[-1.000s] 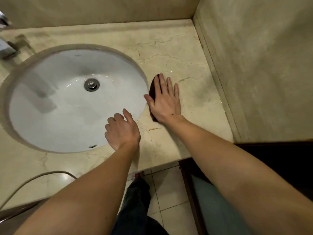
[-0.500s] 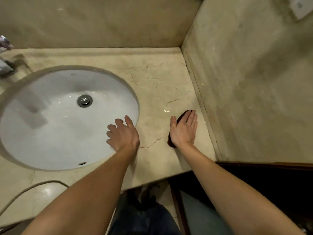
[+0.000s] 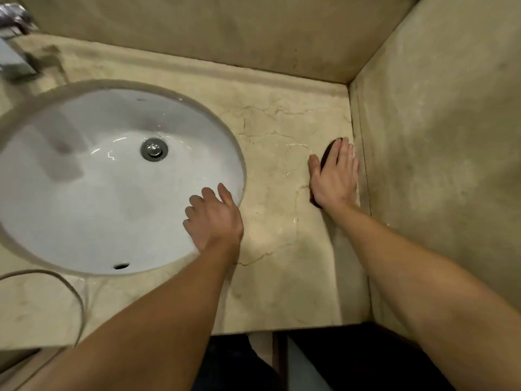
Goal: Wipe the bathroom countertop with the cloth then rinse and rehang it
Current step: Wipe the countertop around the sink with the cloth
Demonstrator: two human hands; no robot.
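Against the right wall, I see the dark cloth [image 3: 328,153] pinned flat on the worktop [image 3: 282,292] under my right hand [image 3: 334,176], fingers spread open. My left hand [image 3: 214,221], loosely curled and empty, rests on the sink [image 3: 84,179] rim.

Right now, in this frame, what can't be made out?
- Cloth: head view, mostly hidden under the flat right hand; only dark edges show, so its size and folds are unknown.
- Tap: cut off by the left edge and blurred.
- Left hand fingertips: curled over the sink rim, contact unclear.
- Where the cloth hangs: out of frame.
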